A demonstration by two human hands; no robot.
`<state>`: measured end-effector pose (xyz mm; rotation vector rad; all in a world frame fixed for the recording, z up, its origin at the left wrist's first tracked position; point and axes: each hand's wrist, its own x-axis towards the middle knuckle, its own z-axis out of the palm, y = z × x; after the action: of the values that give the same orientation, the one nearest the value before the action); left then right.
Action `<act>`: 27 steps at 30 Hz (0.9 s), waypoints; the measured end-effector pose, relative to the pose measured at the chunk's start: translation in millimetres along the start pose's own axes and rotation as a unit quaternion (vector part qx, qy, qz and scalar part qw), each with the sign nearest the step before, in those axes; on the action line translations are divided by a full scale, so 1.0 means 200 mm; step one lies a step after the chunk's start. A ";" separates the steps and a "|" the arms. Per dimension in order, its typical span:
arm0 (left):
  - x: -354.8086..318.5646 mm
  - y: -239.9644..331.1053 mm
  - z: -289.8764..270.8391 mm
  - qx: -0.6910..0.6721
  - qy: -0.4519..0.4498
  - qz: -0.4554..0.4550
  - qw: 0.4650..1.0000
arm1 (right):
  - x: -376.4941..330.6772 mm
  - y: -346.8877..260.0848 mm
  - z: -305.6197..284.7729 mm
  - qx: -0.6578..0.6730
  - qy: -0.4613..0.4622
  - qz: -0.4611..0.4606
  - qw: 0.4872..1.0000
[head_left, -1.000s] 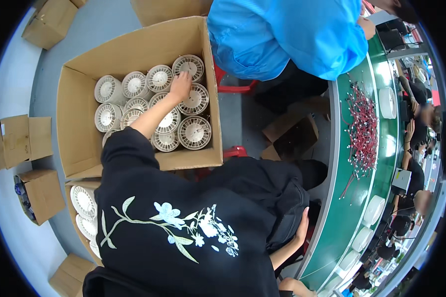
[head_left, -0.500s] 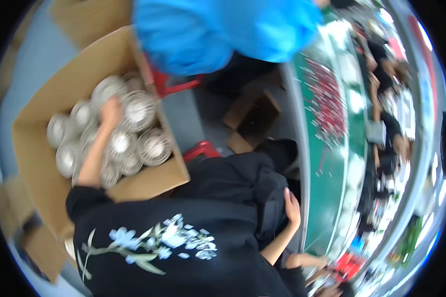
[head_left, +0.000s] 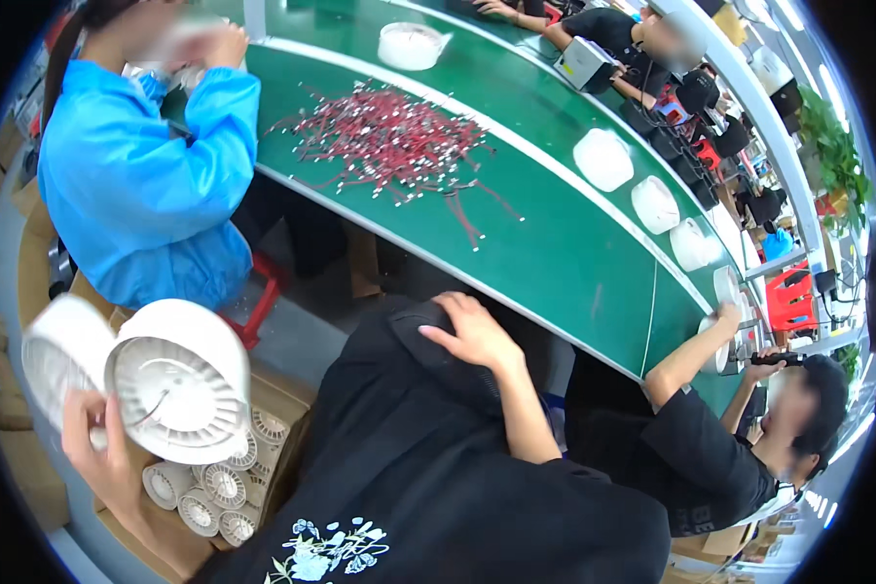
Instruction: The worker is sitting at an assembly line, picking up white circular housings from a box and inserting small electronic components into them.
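Note:
My left hand (head_left: pixel 107 453) grips two white round plastic housings above a cardboard box (head_left: pixel 287 443). The nearer housing (head_left: pixel 177 384) turns its ribbed, slotted inside toward me, with a short thin dark wire in its middle. Beside it on the left, the other housing (head_left: pixel 63 341) is blurred, and some of my fingers are hidden between the two. Several like housings (head_left: pixel 226 484) lie in the box below. My right hand (head_left: pixel 477 334) rests on the dark cloth over my lap, holding nothing, thumb and fingers apart.
A green work table (head_left: pixel 565 282) carries a heap of red wires with white connectors (head_left: pixel 389 141). White housings (head_left: pixel 603 159) stand along its far strip. A co-worker in blue (head_left: pixel 146 185) sits at the left by a red stool (head_left: pixel 260 302); another in black (head_left: pixel 701 462) reaches in at the right.
My left hand has come up out of the box with two housings. My view has swung from the box toward the table. The right hand still rests on my lap.

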<state>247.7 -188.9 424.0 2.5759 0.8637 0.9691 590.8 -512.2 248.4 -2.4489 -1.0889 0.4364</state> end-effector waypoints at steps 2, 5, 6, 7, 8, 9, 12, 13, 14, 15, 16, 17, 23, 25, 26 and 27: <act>0.21 0.36 0.12 -0.034 0.000 0.110 0.993 | 0.04 0.06 0.05 0.035 -0.022 0.019 0.999; 0.50 0.86 0.48 -0.162 -0.148 0.274 0.936 | 0.05 0.47 0.30 0.113 -0.066 0.045 0.990; 0.58 1.02 0.67 -0.208 -0.177 0.343 0.899 | 0.03 0.54 0.34 0.147 -0.099 0.055 0.983; 0.64 1.21 0.87 -0.228 -0.216 0.425 0.849 | -0.02 0.55 0.34 0.155 -0.090 0.068 0.981; 0.65 1.40 1.07 -0.262 -0.239 0.466 0.811 | -0.04 0.48 0.31 0.130 -0.030 0.073 0.988; 0.64 1.60 1.26 -0.271 -0.261 0.506 0.776 | -0.05 0.41 0.29 0.103 0.030 0.082 0.991; 0.48 2.15 1.81 -0.253 -0.348 0.564 0.704 | -0.04 0.34 0.29 0.060 0.083 0.117 0.988; 0.44 2.29 1.93 -0.220 -0.372 0.582 0.689 | -0.03 0.33 0.26 0.044 0.064 0.125 0.989; 0.40 2.40 2.04 -0.227 -0.372 0.592 0.678 | -0.03 0.34 0.22 0.042 0.073 0.139 0.987; 0.36 2.50 2.14 -0.208 -0.387 0.595 0.673 | -0.05 0.33 0.15 0.058 0.044 0.155 0.985; 0.29 2.56 2.20 -0.189 -0.408 0.596 0.665 | -0.09 0.29 0.12 0.082 0.013 0.174 0.981; 0.24 2.62 2.24 -0.196 -0.415 0.606 0.650 | -0.11 0.26 0.11 0.105 -0.019 0.190 0.976; 0.12 2.92 2.34 -0.202 -0.411 0.593 0.662 | -0.06 0.28 0.12 0.068 -0.064 0.180 0.979; 0.14 2.89 2.35 -0.194 -0.410 0.581 0.676 | 0.00 0.25 0.08 0.006 -0.190 0.156 0.969; 0.15 2.83 2.36 -0.249 -0.283 0.587 0.716 | 0.01 0.24 0.09 0.000 -0.203 0.143 0.969; 0.16 2.75 2.35 -0.291 -0.150 0.579 0.747 | 0.02 0.24 0.12 0.048 -0.113 0.137 0.983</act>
<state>822.6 -617.2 323.2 2.3572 -1.1357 0.7716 612.0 -532.7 203.2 -2.5156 -0.7916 0.8499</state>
